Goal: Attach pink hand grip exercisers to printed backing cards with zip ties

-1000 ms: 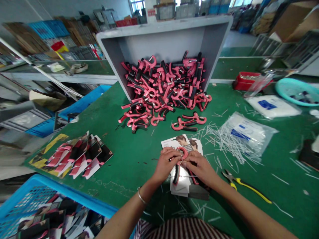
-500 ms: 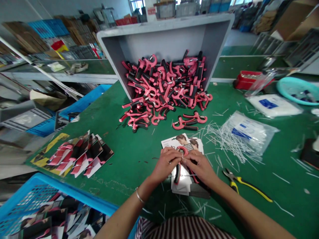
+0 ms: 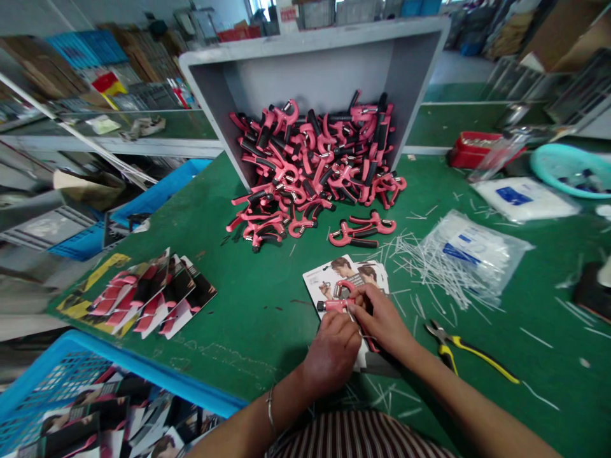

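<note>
My right hand (image 3: 384, 321) pinches a pink and black hand grip strengthener (image 3: 338, 305), which lies sideways across a printed product card (image 3: 329, 283). My left hand (image 3: 331, 354) sits just below it, its fingertips appearing to pinch a thin white cable tie (image 3: 351, 315) beside the grip. More cards lie under the hands, partly hidden. A heap of identical grips fills a grey bin (image 3: 305, 73), and a loose pair (image 3: 363, 230) lies in front of it. Yellow-handled pliers (image 3: 477, 359) rest to the right of my right hand.
Carded grips (image 3: 153, 299) lie on the green mat (image 3: 267, 318) at left. Below them stands a blue crate (image 3: 114, 375) holding cards. Loose cable ties and their plastic bag (image 3: 470, 257) lie right, with a white bag, red tray and teal basin beyond.
The grip has swung from upright to lying sideways on the card. My left hand has dropped lower and moved right, uncovering more of the card.
</note>
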